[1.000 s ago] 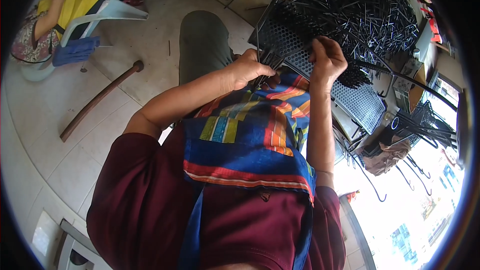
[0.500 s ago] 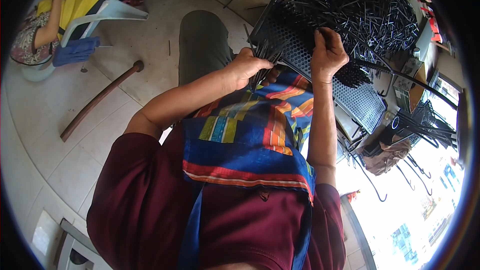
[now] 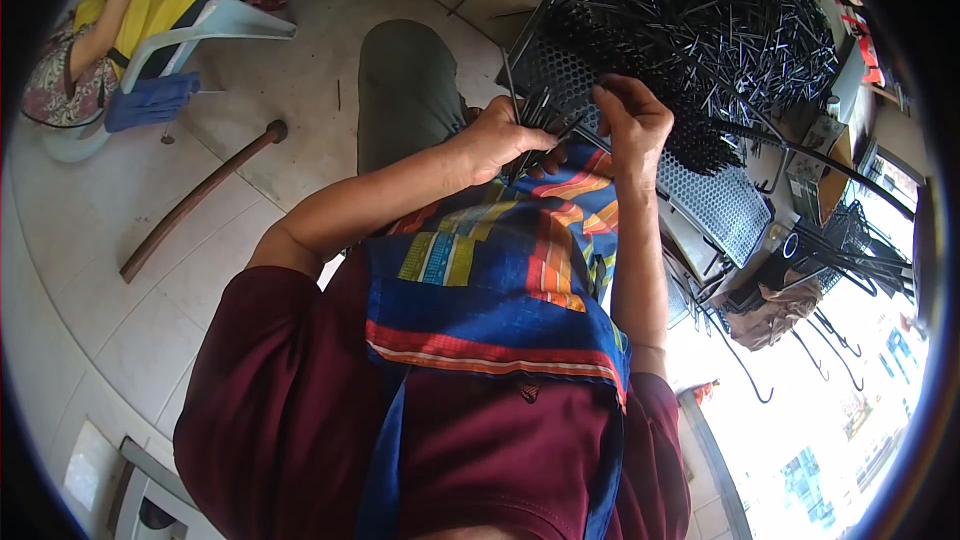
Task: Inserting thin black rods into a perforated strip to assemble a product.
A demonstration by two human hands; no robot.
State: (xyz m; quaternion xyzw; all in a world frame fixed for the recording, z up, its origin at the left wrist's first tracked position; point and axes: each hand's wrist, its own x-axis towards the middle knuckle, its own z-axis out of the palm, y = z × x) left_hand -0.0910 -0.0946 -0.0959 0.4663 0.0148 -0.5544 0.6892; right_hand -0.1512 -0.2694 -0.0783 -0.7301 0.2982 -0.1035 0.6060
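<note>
Rods [image 3: 705, 150] on tray [image 3: 715, 205], pile [image 3: 700, 25] beyond; chair [image 3: 225, 22] far left.

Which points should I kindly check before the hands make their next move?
1. Left hand closed around the bundle of thin black rods: ok.
2. Right hand holding a rod: cannot tell; its fingertips are unclear.
3. Long, grey, perforated, metal-looking tray within the right hand's reach: ok, seemingly close by.
4. Large heap of thin black rods aligned: not ok, they lie criss-cross.
5. Curved brown wooden-looking stick clear of both hands: ok, lying leftward.
</note>
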